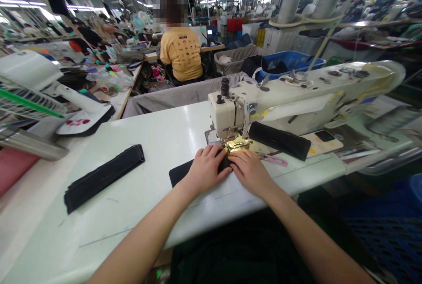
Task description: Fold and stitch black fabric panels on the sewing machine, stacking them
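At the front edge of the white sewing table (165, 132), a strip of black cloth (180, 172) is laid flat, its right end brought up to the gold-coloured plate (238, 145) under the head of the sewing machine (227, 117). That end is covered by both hands, palms down. The left hand (207, 167) is half opened, its fingers bent and its thumb set apart, with the cloth pressed beneath it. The right hand (251, 170) is partly curled, its fingers kept together and its tips placed at the cloth beside the plate. Whether the cloth is pinched by either hand or only pressed cannot be told. Well to the left, a folded black stack (103, 177) is set on the tabletop; another black bundle (278, 140) is placed right of the machine head, near a pink-handled tool (276, 160). Beyond the table, a seated person in a yellow shirt (181, 53) is seen from behind.
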`<act>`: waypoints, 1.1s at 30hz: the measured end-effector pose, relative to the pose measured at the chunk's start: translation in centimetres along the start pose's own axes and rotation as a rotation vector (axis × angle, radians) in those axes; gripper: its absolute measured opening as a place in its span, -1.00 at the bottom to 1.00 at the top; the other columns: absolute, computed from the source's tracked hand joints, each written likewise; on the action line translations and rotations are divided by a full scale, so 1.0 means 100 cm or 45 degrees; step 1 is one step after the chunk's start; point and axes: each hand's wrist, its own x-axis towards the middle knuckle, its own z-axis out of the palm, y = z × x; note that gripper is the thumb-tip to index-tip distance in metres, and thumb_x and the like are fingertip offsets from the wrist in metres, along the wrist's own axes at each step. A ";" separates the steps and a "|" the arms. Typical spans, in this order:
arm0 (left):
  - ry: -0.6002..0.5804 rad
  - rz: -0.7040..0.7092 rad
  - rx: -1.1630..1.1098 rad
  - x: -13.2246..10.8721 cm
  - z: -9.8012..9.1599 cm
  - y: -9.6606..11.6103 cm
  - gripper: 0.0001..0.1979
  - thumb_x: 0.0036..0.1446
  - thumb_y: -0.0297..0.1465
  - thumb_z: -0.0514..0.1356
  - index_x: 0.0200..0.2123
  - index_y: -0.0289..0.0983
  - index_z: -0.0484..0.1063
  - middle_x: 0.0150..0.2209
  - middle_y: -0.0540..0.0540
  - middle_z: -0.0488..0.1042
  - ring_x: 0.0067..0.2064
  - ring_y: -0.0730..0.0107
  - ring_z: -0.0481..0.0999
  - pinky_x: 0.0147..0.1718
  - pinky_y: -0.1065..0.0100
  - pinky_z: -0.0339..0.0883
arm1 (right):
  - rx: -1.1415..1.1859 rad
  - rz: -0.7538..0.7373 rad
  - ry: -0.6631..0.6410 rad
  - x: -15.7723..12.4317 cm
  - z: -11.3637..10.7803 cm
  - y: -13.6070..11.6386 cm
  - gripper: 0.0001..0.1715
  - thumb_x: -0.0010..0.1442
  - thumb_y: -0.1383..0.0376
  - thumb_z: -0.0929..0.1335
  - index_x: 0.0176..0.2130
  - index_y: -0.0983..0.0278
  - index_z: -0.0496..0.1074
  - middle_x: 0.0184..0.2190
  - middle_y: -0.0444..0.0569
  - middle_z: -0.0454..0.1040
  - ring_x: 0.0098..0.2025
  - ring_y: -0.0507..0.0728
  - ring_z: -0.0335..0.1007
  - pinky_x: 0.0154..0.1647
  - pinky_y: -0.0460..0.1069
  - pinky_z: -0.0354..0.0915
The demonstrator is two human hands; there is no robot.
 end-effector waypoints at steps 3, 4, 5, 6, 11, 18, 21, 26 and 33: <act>-0.010 0.006 0.011 0.004 -0.002 0.001 -0.48 0.27 -0.07 0.15 0.18 -0.23 0.38 0.12 -0.24 0.40 0.12 -0.03 0.35 0.06 -0.04 0.28 | -0.003 0.013 -0.006 0.000 0.000 0.000 -0.74 0.34 0.41 0.30 -0.01 0.32 0.48 0.01 0.11 0.50 0.06 0.27 0.36 0.12 0.26 0.35; -0.013 0.014 0.016 0.006 -0.002 0.001 -0.49 0.27 -0.08 0.15 0.17 -0.22 0.39 0.10 -0.25 0.40 0.11 -0.04 0.35 0.06 -0.05 0.28 | -0.004 0.017 -0.006 0.000 0.001 0.000 -0.73 0.35 0.41 0.29 0.00 0.31 0.48 0.02 0.11 0.50 0.06 0.27 0.36 0.12 0.27 0.34; -0.014 0.018 0.020 0.007 -0.003 0.002 -0.50 0.27 -0.09 0.15 0.16 -0.22 0.40 0.09 -0.25 0.40 0.11 -0.05 0.34 0.06 -0.05 0.28 | -0.005 0.019 -0.005 0.000 0.001 0.001 -0.72 0.35 0.41 0.28 0.01 0.30 0.48 0.03 0.12 0.50 0.07 0.28 0.35 0.12 0.28 0.34; -0.015 0.019 0.023 0.008 -0.003 0.003 -0.51 0.26 -0.10 0.15 0.15 -0.23 0.41 0.08 -0.26 0.40 0.11 -0.05 0.34 0.06 -0.05 0.28 | -0.004 0.022 -0.006 0.000 0.001 0.001 -0.71 0.35 0.41 0.27 0.01 0.29 0.48 0.03 0.12 0.49 0.08 0.28 0.35 0.13 0.28 0.33; 0.005 0.028 0.042 0.007 -0.001 0.004 -0.56 0.27 -0.16 0.15 0.14 -0.24 0.42 0.17 -0.24 0.40 0.14 -0.04 0.35 0.08 -0.04 0.29 | 0.013 0.043 -0.001 0.002 0.001 0.000 -0.72 0.35 0.42 0.29 0.02 0.29 0.47 0.02 0.09 0.50 0.07 0.25 0.34 0.15 0.24 0.31; 0.068 0.051 0.139 0.010 0.006 -0.006 -0.52 0.27 -0.16 0.13 0.17 -0.23 0.43 0.20 -0.23 0.43 0.15 -0.12 0.40 0.06 -0.09 0.34 | -0.064 0.042 -0.004 0.009 -0.004 -0.004 -0.77 0.37 0.36 0.32 0.00 0.32 0.48 -0.02 0.02 0.51 0.06 0.21 0.31 0.14 0.15 0.29; 0.091 0.065 0.180 0.012 0.006 -0.009 -0.52 0.26 -0.14 0.12 0.15 -0.24 0.45 0.16 -0.24 0.46 0.12 -0.08 0.44 0.02 -0.03 0.40 | -0.095 0.036 0.000 0.010 -0.005 -0.005 -0.78 0.38 0.34 0.32 -0.01 0.32 0.48 -0.03 0.01 0.52 0.05 0.20 0.31 0.13 0.12 0.29; 0.093 0.073 0.210 0.014 0.007 -0.011 -0.51 0.27 -0.13 0.10 0.15 -0.26 0.45 0.17 -0.24 0.47 0.14 -0.09 0.44 0.05 -0.04 0.40 | -0.121 0.020 -0.004 0.013 -0.006 -0.004 -0.84 0.36 0.36 0.34 -0.07 0.31 0.48 -0.05 0.02 0.52 0.03 0.19 0.32 0.11 0.10 0.28; 0.094 0.051 0.139 0.013 0.012 -0.014 -0.50 0.24 -0.14 0.13 0.17 -0.22 0.43 0.21 -0.24 0.44 0.21 -0.10 0.40 0.20 -0.16 0.26 | -0.111 0.011 -0.010 0.012 -0.006 -0.005 -0.84 0.37 0.36 0.32 -0.07 0.30 0.47 -0.03 0.04 0.51 0.05 0.19 0.33 0.10 0.11 0.30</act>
